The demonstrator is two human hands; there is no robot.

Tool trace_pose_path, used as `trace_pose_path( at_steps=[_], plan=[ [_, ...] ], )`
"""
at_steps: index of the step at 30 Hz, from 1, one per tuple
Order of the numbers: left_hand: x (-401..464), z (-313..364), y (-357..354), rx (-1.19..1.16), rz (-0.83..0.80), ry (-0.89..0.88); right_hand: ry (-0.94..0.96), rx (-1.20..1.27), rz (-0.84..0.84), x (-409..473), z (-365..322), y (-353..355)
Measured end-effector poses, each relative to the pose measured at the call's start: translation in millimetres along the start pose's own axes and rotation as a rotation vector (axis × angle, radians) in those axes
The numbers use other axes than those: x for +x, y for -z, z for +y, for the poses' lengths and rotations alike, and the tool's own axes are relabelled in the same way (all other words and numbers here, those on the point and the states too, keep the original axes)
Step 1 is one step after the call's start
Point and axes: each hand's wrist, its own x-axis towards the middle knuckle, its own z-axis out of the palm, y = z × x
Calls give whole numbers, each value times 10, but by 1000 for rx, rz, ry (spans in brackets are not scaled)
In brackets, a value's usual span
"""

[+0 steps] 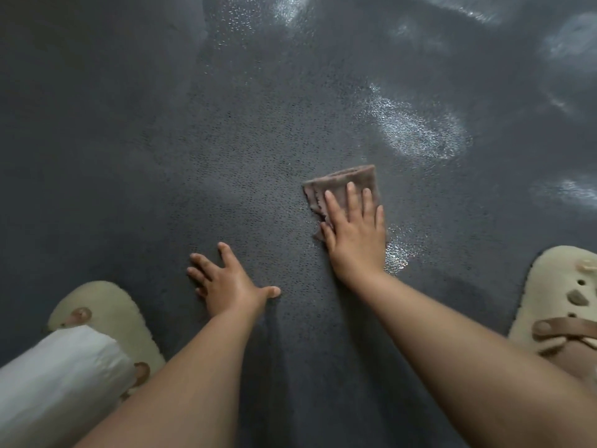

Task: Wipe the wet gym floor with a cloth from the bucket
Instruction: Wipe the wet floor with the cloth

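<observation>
Cloth, folded into a small brownish pad, lies flat on the dark textured gym floor ahead of the person and to their right, with one frayed edge showing at its left side. It appears soft, limp and probably damp, so it is judged light, easy to slide and likely to bunch if pushed from one corner only; pressure is best applied across the middle of the pad. Nearest the camera, both bare forearms extend forward between two cream clogs, and a white trouser leg shows at the lower left. The left hand rests palm down on bare floor, fingers spread and straight, holding nothing; it appears to serve as a brace. The right hand lies flat on the cloth, fingers extended and slightly apart, pressing it to the floor without curling round it. A glistening wet patch sits just beside the right wrist. Farther off, pale reflective wet areas remain on the floor. No bucket is in view.
</observation>
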Motion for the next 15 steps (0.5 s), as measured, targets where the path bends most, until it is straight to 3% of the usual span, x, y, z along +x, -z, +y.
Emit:
trace_pose_path(
  at_steps=[4,10,15],
  plan=[
    [-2,-9,-1,-9,4,-1,-27,-9,1,240,323,138],
    [-10,-28,-20,-6,10,-5,-385,64,107,895,867,461],
    [-20,-25,-18,-11,18,-11,-578,166,123,1220,752,589]
  ],
)
